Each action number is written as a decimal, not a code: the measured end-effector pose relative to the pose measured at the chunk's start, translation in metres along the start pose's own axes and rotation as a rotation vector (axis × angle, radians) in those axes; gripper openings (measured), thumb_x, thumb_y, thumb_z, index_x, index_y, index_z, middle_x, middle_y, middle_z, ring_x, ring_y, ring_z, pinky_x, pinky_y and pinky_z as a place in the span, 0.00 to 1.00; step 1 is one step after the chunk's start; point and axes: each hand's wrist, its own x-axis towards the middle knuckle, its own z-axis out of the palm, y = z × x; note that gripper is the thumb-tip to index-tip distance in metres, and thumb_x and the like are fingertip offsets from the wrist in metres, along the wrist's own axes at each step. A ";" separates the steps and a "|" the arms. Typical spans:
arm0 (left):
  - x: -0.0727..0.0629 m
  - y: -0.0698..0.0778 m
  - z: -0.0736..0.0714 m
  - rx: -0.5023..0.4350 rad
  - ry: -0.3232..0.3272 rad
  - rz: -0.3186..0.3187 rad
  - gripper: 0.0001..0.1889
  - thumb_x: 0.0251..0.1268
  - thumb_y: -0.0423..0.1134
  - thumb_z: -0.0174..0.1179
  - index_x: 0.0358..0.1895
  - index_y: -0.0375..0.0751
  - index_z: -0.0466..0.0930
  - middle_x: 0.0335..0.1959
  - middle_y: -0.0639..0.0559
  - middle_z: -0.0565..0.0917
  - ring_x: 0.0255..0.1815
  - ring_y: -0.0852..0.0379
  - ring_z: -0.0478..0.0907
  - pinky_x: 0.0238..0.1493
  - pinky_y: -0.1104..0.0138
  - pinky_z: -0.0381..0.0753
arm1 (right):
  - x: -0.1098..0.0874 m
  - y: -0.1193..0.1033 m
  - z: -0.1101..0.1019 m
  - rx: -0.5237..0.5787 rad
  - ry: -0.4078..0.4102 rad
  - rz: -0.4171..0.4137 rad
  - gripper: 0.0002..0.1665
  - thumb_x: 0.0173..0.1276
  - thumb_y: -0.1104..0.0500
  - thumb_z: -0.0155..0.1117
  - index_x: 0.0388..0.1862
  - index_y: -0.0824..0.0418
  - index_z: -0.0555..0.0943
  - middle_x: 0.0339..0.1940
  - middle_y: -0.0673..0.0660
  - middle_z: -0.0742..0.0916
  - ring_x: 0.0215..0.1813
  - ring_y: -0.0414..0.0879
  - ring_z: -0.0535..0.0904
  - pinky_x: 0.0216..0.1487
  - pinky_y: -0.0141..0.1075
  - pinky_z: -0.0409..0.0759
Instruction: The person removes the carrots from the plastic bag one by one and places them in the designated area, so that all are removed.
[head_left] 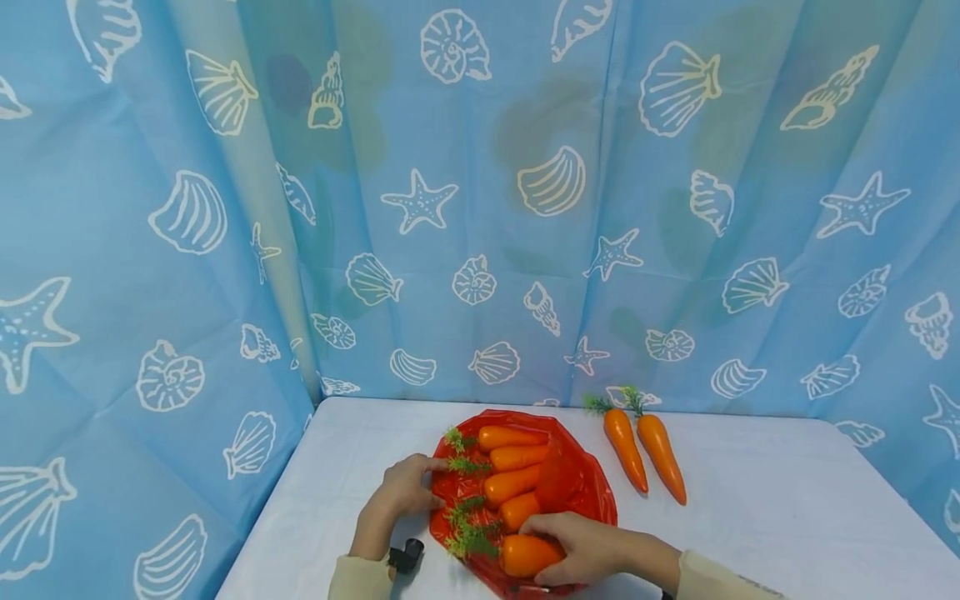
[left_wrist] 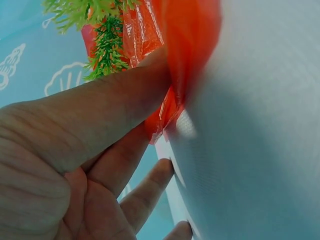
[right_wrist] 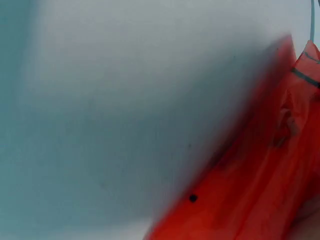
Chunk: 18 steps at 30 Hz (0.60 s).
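Note:
A red plastic bag [head_left: 592, 492] lies spread on the table with several orange carrots [head_left: 512, 483] on or partly inside it, their green tops pointing left. My left hand [head_left: 405, 487] is at the bag's left edge. In the left wrist view its thumb [left_wrist: 100, 112] and forefinger pinch the thin red plastic [left_wrist: 192, 35], the other fingers reaching toward the tabletop. My right hand [head_left: 577, 546] grips the nearest carrot [head_left: 525, 556], thumb and fingers on either side of its body. The right wrist view mostly has the red bag [right_wrist: 250, 185]; the fingers are hidden there.
Two more carrots [head_left: 626, 450] lie side by side on the white table [head_left: 787, 500], right of the bag near the back edge. A blue curtain [head_left: 487, 208] with white shell prints hangs behind and to the left of the table.

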 end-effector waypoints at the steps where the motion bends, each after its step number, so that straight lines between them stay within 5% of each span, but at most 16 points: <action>1: 0.000 0.001 0.000 -0.003 0.000 -0.005 0.25 0.48 0.34 0.76 0.54 0.43 0.85 0.57 0.40 0.81 0.63 0.36 0.74 0.64 0.36 0.68 | -0.002 -0.001 -0.001 0.004 -0.004 -0.009 0.19 0.68 0.53 0.65 0.57 0.46 0.75 0.48 0.40 0.81 0.45 0.31 0.75 0.49 0.26 0.76; 10: 0.003 0.000 0.001 -0.042 -0.022 -0.056 0.26 0.47 0.33 0.75 0.55 0.45 0.85 0.58 0.41 0.81 0.65 0.36 0.73 0.64 0.34 0.67 | -0.013 -0.014 -0.010 -0.025 0.063 -0.075 0.27 0.72 0.50 0.62 0.68 0.44 0.69 0.57 0.44 0.81 0.51 0.33 0.76 0.54 0.27 0.78; 18: 0.004 -0.003 0.002 -0.025 -0.018 -0.028 0.26 0.47 0.33 0.76 0.55 0.43 0.84 0.58 0.39 0.81 0.64 0.35 0.73 0.63 0.34 0.67 | -0.021 -0.028 -0.020 -0.108 0.161 -0.061 0.31 0.74 0.48 0.58 0.73 0.44 0.64 0.56 0.45 0.82 0.51 0.33 0.77 0.54 0.29 0.80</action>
